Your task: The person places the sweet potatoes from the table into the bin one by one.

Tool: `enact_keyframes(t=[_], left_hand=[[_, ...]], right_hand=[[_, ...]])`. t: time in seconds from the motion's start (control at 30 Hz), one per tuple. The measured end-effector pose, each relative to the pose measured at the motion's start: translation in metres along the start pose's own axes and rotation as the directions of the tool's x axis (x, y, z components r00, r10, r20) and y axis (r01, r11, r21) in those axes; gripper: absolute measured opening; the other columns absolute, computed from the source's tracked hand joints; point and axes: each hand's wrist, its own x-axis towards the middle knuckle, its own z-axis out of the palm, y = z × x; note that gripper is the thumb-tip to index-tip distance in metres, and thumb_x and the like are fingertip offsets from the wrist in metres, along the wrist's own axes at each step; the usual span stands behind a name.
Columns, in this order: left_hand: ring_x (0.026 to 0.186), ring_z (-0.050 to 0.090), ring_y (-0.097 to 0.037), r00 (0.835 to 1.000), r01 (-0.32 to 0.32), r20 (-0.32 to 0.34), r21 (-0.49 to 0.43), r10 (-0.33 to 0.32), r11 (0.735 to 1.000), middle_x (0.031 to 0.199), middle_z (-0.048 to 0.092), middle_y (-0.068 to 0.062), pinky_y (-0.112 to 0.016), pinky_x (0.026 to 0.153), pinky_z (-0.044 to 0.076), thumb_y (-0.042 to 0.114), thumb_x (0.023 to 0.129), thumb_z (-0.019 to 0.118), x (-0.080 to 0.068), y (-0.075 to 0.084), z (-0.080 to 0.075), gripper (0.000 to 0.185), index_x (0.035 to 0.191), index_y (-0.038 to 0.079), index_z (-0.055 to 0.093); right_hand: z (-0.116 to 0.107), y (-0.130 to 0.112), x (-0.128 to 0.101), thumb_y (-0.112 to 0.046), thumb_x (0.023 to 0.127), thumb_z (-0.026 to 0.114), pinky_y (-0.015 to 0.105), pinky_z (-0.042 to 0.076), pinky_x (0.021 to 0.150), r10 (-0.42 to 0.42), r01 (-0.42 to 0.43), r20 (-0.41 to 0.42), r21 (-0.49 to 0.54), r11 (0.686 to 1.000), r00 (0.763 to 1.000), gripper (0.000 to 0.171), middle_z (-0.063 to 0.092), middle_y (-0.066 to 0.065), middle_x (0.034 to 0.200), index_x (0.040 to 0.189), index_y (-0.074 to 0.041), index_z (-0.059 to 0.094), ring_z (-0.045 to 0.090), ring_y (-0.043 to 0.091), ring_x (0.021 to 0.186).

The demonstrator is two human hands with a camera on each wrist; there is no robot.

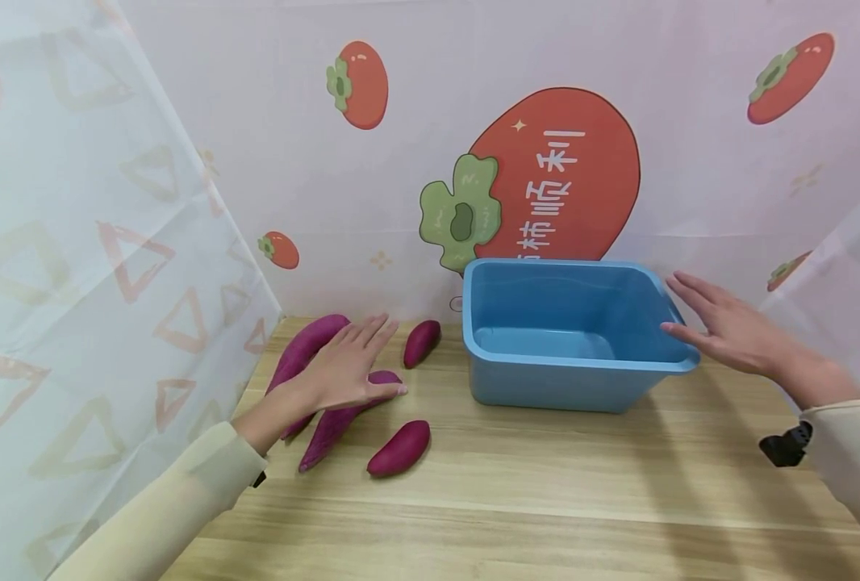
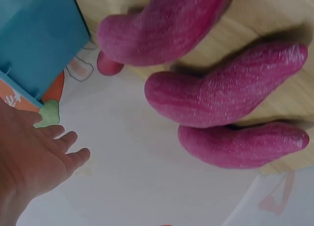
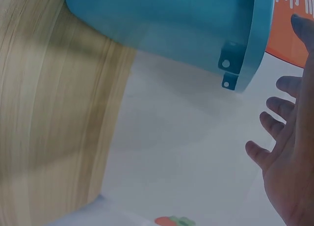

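Got fingers (image 1: 369, 328) stretched out straight and a bit spread on both hands, gripping nothing on either side. Going left to right: first a pale side cloth (image 1: 52, 266) with faint triangle prints, then a cream left sleeve (image 1: 161, 508) across the bottom left corner. At the end of that, a left hand (image 1: 339, 375), back of it toward the head camera, hovering over a bunch of purple sweet potatoes and apart from them in the left wrist view.

Can see a long purple sweet potato (image 1: 301, 351) at the back left, plus a second long sweet potato (image 1: 331, 432) partly hidden under the hand. Can count three long ones side by side in the left wrist view. Then a short dark sweet potato (image 1: 398, 449) nearer the front, and another short sweet potato (image 1: 421, 344) farther back, between left hand and bin.

Next up, a blue plastic bin (image 1: 546, 389), upright on a wood-grain table (image 1: 488, 492), right in front of a big persimmon print (image 1: 590, 177) on the white backdrop (image 1: 219, 48). Finally, a right hand (image 1: 738, 331) just beside the bin's right rim, seemingly not touching it going by the right wrist view, with a black device (image 1: 786, 445) at the cream right sleeve (image 1: 858, 468).
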Motion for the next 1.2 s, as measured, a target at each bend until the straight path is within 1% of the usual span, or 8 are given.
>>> enact_keyframes(t=[0.17, 0.27, 0.43, 0.67, 0.83, 1.03, 1.2], left_hand=[[0.161, 0.024, -0.034, 1.0, -0.018, 0.0, -0.021, 0.018, 1.0, 0.176, 0.02, -0.013, -0.059, 0.129, 0.02, 0.079, 0.091, 0.059, -0.004, 0.006, 0.009, 0.111, 0.17, 0.012, 0.021], [0.161, 0.023, -0.035, 1.0, -0.021, 0.015, -0.04, 0.021, 0.999, 0.177, 0.018, -0.013, -0.06, 0.128, 0.02, 0.079, 0.09, 0.062, -0.006, 0.009, 0.013, 0.113, 0.171, 0.014, 0.017], [0.16, 0.026, -0.037, 0.999, -0.049, 0.008, -0.047, 0.049, 0.998, 0.175, 0.022, -0.015, -0.061, 0.127, 0.023, 0.079, 0.09, 0.062, -0.01, 0.012, 0.022, 0.115, 0.171, 0.012, 0.014], [0.16, 0.026, -0.036, 0.998, -0.054, 0.032, -0.072, 0.057, 0.996, 0.177, 0.017, -0.013, -0.058, 0.129, 0.021, 0.08, 0.09, 0.06, -0.015, 0.018, 0.033, 0.115, 0.171, 0.011, 0.015], [0.159, 0.027, -0.039, 0.997, -0.063, 0.033, -0.095, 0.067, 0.993, 0.176, 0.019, -0.015, -0.06, 0.127, 0.023, 0.079, 0.09, 0.061, -0.017, 0.02, 0.042, 0.115, 0.17, 0.009, 0.018], [0.156, 0.031, -0.042, 0.996, -0.073, 0.05, -0.082, 0.077, 0.994, 0.174, 0.024, -0.017, -0.059, 0.126, 0.027, 0.077, 0.09, 0.064, -0.018, 0.024, 0.049, 0.113, 0.17, 0.011, 0.02], [0.156, 0.033, -0.04, 0.995, -0.071, 0.064, -0.087, 0.076, 0.994, 0.174, 0.026, -0.015, -0.058, 0.125, 0.031, 0.079, 0.088, 0.064, -0.02, 0.028, 0.054, 0.113, 0.17, 0.014, 0.023]], right_hand=[[0.003, -0.002, 0.002, -0.044, 0.101, 0.061, 0.086, 0.028, 0.107, 0.007, -0.007, 0.019, -0.004, 1.0, 1.0, 0.088, 0.019, 0.026, 0.173, 0.17, -0.008, 0.019, 0.024, 0.058, 0.153], [0.005, -0.002, 0.003, -0.045, 0.102, 0.06, 0.085, 0.028, 0.108, 0.009, -0.009, 0.033, 0.004, 1.0, 0.999, 0.087, 0.019, 0.026, 0.173, 0.169, -0.006, 0.019, 0.023, 0.058, 0.153], [0.007, -0.005, 0.004, -0.046, 0.102, 0.058, 0.085, 0.027, 0.109, 0.016, -0.017, 0.054, 0.009, 1.0, 0.998, 0.088, 0.017, 0.026, 0.173, 0.169, -0.006, 0.018, 0.022, 0.058, 0.153], [0.011, -0.005, 0.005, -0.046, 0.103, 0.058, 0.084, 0.025, 0.111, 0.024, -0.025, 0.067, 0.022, 0.999, 0.997, 0.088, 0.015, 0.026, 0.174, 0.169, -0.004, 0.017, 0.019, 0.057, 0.154], [0.013, -0.004, 0.008, -0.047, 0.103, 0.057, 0.084, 0.025, 0.111, 0.033, -0.035, 0.073, 0.033, 0.999, 0.997, 0.089, 0.014, 0.027, 0.173, 0.169, -0.004, 0.016, 0.019, 0.058, 0.154], [0.014, -0.001, 0.014, -0.046, 0.105, 0.055, 0.085, 0.025, 0.11, 0.032, -0.035, 0.079, 0.037, 0.999, 0.996, 0.089, 0.012, 0.029, 0.173, 0.169, -0.002, 0.012, 0.018, 0.06, 0.153], [0.015, 0.003, 0.019, -0.046, 0.105, 0.053, 0.085, 0.027, 0.108, 0.028, -0.03, 0.083, 0.018, 0.999, 0.996, 0.089, 0.01, 0.03, 0.173, 0.169, -0.001, 0.01, 0.018, 0.061, 0.153]])
